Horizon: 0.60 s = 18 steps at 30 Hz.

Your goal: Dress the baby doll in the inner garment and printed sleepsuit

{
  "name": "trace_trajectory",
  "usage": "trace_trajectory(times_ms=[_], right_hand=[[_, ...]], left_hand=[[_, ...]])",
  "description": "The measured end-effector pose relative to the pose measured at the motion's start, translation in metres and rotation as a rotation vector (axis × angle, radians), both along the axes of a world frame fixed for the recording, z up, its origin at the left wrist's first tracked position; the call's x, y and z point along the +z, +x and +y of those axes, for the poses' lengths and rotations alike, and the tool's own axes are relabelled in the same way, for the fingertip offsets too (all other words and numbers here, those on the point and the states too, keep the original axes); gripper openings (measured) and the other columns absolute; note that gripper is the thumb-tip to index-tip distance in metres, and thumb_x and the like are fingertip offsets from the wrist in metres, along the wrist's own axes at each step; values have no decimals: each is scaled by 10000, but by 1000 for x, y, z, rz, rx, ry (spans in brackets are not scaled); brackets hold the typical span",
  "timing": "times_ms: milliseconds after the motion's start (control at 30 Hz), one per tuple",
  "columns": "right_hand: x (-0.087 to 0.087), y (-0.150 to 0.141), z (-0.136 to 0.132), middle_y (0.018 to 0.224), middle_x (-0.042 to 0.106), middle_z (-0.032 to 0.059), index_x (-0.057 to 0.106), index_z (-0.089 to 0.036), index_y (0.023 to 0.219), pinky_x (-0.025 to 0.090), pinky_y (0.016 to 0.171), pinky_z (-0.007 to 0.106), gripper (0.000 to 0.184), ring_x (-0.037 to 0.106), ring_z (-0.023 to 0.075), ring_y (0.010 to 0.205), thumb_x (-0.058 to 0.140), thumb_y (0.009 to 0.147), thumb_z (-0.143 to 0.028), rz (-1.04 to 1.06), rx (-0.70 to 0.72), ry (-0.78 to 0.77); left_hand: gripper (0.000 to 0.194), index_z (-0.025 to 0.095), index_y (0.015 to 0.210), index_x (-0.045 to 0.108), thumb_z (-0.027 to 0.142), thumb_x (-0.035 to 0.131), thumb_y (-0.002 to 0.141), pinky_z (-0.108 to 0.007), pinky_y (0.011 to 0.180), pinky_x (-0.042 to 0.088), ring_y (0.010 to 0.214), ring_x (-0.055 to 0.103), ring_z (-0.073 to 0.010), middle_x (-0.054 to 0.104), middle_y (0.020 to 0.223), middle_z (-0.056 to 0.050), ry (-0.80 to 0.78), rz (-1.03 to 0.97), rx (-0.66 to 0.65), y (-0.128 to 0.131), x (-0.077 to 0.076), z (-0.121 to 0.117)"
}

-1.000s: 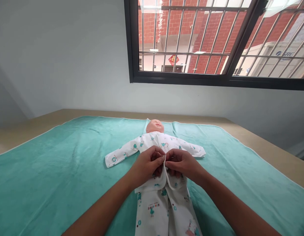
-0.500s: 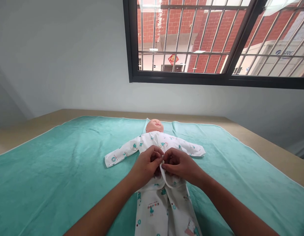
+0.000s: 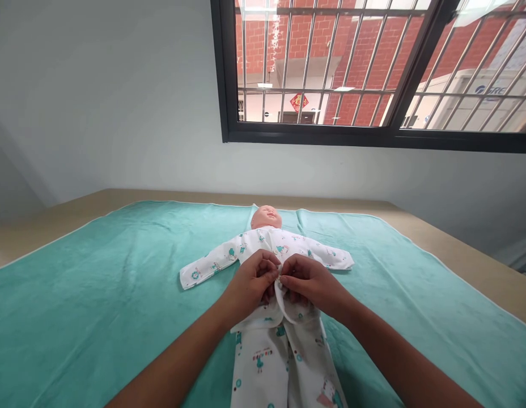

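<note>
A baby doll (image 3: 266, 217) lies on its back, head away from me, dressed in a white printed jacket (image 3: 216, 260) and matching trousers (image 3: 263, 368). Both sleeves are spread out to the sides. My left hand (image 3: 257, 280) pinches the jacket's front edge at the middle of the doll's chest. Right beside it, my right hand (image 3: 309, 281) pinches the opposite front edge, fingertips nearly touching those of the left. Below the hands the two front flaps part and hang apart. A small fastening between the fingertips is mostly hidden.
A green cloth (image 3: 97, 294) covers most of the wooden table (image 3: 441, 238) under the doll. Behind the table rise a pale wall (image 3: 118, 102) and a dark-framed window (image 3: 305, 133) with metal bars.
Both hands stay at the jacket's front, with only slight finger movement. The fingertips have shifted a little apart, and the whole view has moved very slightly.
</note>
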State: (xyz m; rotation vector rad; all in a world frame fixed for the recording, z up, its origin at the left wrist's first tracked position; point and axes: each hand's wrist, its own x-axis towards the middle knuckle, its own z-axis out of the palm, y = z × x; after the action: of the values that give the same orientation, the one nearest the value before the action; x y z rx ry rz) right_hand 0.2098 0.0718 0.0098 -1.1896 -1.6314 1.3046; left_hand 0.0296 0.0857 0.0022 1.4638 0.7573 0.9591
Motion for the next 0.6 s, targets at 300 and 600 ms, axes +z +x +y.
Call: trace_trajectory(times_ms=[300, 600], right_hand=[[-8, 5, 7, 586, 561, -51, 560, -210, 889, 369, 449, 176, 161, 536, 96, 538, 638, 835, -340, 54, 47, -19], [-12, -2, 5, 603, 544, -54, 559, -200, 822, 367, 479, 219, 114, 479, 98, 530, 634, 806, -286, -40, 15, 159]], left_hand=[[161, 209, 937, 523, 340, 591, 874, -188, 460, 412, 539, 488, -74, 510, 699, 55, -33, 1, -28, -2, 2, 0], [121, 215, 972, 598, 193, 540, 869, -334, 821, 473, 951, 554, -187, 592, 1023, -47, 700, 342, 291, -2, -2, 0]])
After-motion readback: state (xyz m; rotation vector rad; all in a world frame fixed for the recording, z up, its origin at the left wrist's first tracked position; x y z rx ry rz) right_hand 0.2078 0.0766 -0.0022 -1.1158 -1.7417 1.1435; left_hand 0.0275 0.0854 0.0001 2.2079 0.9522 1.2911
